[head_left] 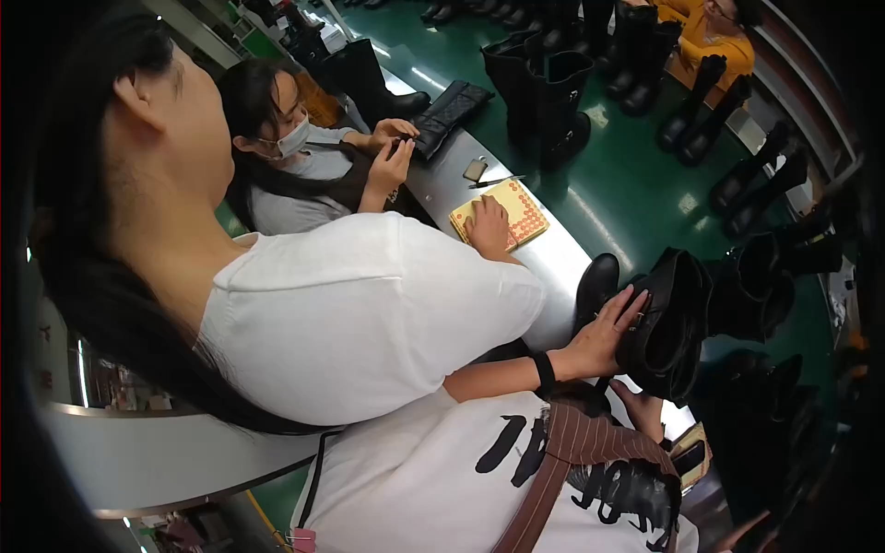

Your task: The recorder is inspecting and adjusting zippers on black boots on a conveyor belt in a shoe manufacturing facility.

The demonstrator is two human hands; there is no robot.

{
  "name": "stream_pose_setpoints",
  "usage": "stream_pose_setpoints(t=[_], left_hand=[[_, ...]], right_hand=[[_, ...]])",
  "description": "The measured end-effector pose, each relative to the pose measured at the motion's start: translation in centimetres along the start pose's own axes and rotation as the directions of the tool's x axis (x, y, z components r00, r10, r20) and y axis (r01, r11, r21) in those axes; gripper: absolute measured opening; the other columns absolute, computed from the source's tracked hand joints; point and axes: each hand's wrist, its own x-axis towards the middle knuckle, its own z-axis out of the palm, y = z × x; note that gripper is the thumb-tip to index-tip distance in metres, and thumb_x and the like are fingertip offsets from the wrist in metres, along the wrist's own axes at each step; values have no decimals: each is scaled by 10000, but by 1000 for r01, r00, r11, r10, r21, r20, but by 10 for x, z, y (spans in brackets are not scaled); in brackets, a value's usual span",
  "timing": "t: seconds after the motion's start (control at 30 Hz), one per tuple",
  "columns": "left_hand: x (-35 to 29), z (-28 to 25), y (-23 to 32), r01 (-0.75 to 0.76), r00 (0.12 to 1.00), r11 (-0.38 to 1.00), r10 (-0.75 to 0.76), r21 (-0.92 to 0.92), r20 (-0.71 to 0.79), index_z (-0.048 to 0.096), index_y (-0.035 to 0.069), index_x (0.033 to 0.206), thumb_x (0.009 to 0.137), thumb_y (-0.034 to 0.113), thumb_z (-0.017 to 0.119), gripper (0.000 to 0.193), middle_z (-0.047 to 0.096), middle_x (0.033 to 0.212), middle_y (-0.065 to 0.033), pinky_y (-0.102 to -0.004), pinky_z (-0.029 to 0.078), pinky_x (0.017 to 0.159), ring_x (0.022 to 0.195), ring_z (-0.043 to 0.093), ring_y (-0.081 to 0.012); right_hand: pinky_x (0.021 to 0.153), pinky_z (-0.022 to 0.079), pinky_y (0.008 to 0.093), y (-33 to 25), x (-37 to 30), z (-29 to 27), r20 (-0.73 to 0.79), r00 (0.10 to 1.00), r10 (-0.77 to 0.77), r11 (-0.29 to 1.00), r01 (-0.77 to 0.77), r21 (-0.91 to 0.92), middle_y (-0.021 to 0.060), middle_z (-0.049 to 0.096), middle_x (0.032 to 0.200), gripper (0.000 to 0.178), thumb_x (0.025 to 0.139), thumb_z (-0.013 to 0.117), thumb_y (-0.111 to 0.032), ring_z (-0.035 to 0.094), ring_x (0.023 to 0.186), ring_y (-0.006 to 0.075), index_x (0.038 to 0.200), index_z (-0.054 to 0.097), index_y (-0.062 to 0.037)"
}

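Close up, a black leather boot (678, 318) sits near the right of the head view, at the edge of a smooth grey metal worktable (553, 267). Its surface is smooth with a dull shine, and its shaft bulges in soft folds. A rounded, glossy toe shows just to its left.

The left hand (604, 336) lies flat against the boot's shaft with its fingers spread and straight. They press on the leather and do not close around it. A black band circles that wrist. The right hand (641, 405) comes up from beneath the boot. Only a few fingers show against its underside, so how firmly it grips cannot be told.

Very near on the left, a co-worker in a plain white shirt rests a hand (489, 226) on a yellow dotted pad (521, 207) on the table. Beyond, a person in a face mask works both hands on a quilted black boot shaft (452, 111). Tall black boots (553, 101) stand upright on a shiny green conveyor belt (636, 184).
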Motion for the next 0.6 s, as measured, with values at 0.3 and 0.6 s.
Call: stream_pose_setpoints(t=[0.3, 0.6], left_hand=[[1, 4, 1, 7, 1000, 1000, -7, -5, -16, 106, 129, 1517, 546, 168, 870, 1237, 148, 1523, -218, -473, 296, 1127, 1375, 244, -441], [0, 4, -2, -35, 998, 999, 36, 27, -42, 111, 108, 1514, 604, 173, 844, 1170, 161, 1509, -241, -471, 303, 1119, 1375, 246, -433]], right_hand=[[901, 478, 351, -21, 11, -5, -59, 998, -39, 995, 34, -89, 120, 644, 1166, 497, 734, 813, -71, 612, 1065, 232, 1179, 606, 10], [923, 464, 361, -2, 7, -3, -91, 989, -114, 988, 104, -112, 138, 625, 1197, 484, 781, 768, -46, 602, 1087, 246, 1222, 576, 12]])
